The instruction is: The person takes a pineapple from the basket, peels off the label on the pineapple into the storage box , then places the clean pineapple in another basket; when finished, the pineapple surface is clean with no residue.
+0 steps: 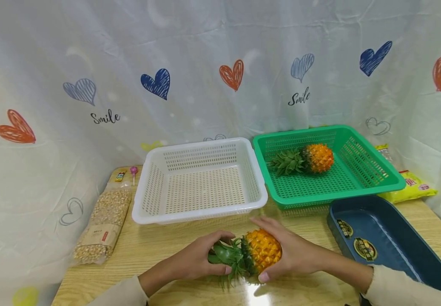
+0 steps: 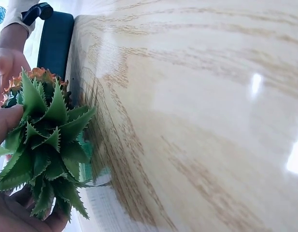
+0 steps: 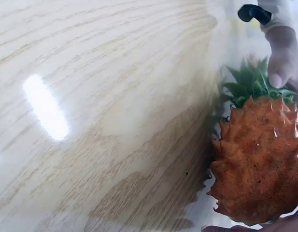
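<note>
A toy-like pineapple (image 1: 261, 250) with an orange body lies on its side at the front middle of the table, its leafy crown pointing left. My left hand (image 1: 199, 257) grips the green crown (image 2: 52, 140), thumb on the near side and fingers on the far side. Around the orange body curls my right hand (image 1: 291, 250), thumb near the bottom and fingers over the top. The right wrist view shows the spiky body (image 3: 260, 159) close up, with the left thumb on the leaves behind it. Part of the body is hidden by the right hand.
Behind the hands stand a white basket (image 1: 205, 212) and a green basket (image 1: 342, 194) holding another pineapple (image 1: 320, 158). A dark blue tray (image 1: 385, 229) is at the right, near a yellow bag (image 1: 411, 189). On the left lie a bag of corn kernels (image 1: 109, 208) and a lollipop (image 1: 134, 171).
</note>
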Demonstrator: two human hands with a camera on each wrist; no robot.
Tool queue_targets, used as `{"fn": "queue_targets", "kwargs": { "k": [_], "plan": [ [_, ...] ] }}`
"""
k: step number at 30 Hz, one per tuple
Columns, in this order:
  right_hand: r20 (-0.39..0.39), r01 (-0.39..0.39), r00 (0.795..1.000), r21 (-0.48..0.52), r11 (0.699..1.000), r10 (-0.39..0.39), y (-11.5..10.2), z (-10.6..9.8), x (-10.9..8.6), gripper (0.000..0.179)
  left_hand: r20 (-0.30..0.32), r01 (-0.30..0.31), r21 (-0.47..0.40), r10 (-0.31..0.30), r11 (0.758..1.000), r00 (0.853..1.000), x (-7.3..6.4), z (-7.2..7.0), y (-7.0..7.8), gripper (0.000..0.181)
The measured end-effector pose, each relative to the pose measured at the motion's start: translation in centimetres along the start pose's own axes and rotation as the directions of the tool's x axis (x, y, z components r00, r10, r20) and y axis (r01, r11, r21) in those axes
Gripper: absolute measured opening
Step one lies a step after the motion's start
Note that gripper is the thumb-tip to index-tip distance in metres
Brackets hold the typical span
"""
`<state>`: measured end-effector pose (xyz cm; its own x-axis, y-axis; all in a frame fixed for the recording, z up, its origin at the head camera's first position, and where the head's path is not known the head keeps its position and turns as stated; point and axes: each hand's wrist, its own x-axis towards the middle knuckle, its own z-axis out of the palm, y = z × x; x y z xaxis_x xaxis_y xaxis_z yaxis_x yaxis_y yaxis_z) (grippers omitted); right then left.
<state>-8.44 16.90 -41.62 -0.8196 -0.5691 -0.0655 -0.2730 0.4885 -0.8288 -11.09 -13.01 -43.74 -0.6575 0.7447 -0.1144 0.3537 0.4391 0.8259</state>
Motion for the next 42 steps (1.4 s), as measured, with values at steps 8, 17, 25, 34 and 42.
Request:
{"fn": "queue_targets", "kwargs": {
  "k": [8,17,25,34,42],
  "plan": [
    [0.02,-0.001,1.0,0.004,1.0,0.001,0.0,0.2,0.6,0.096,0.012,0.011,-0.028,-0.011,1.0,1.0,0.0,0.0,0.0,0.07],
    [0.031,0.001,1.0,0.002,1.0,-0.001,-0.1,0.2,0.8,0.085,0.027,0.018,-0.05,-0.016,0.999,1.0,-0.1,-0.1,0.2,0.07],
    [0.047,-0.003,0.999,0.032,0.999,0.002,-0.1,-0.2,0.6,0.08,0.045,0.01,-0.003,-0.01,1.0,0.999,-0.2,-0.7,0.6,0.073],
    [0.045,0.007,0.999,0.016,1.0,-0.008,-0.3,-1.0,0.4,0.076,0.038,-0.02,0.021,0.019,1.0,0.999,-0.6,-1.4,1.2,0.073],
    [0.045,0.023,0.999,-0.026,0.999,-0.022,-0.6,-1.9,-0.5,0.08,0.091,-0.006,-0.025,0.008,1.0,0.996,-1.2,-2.1,1.8,0.07]
  ]
}}
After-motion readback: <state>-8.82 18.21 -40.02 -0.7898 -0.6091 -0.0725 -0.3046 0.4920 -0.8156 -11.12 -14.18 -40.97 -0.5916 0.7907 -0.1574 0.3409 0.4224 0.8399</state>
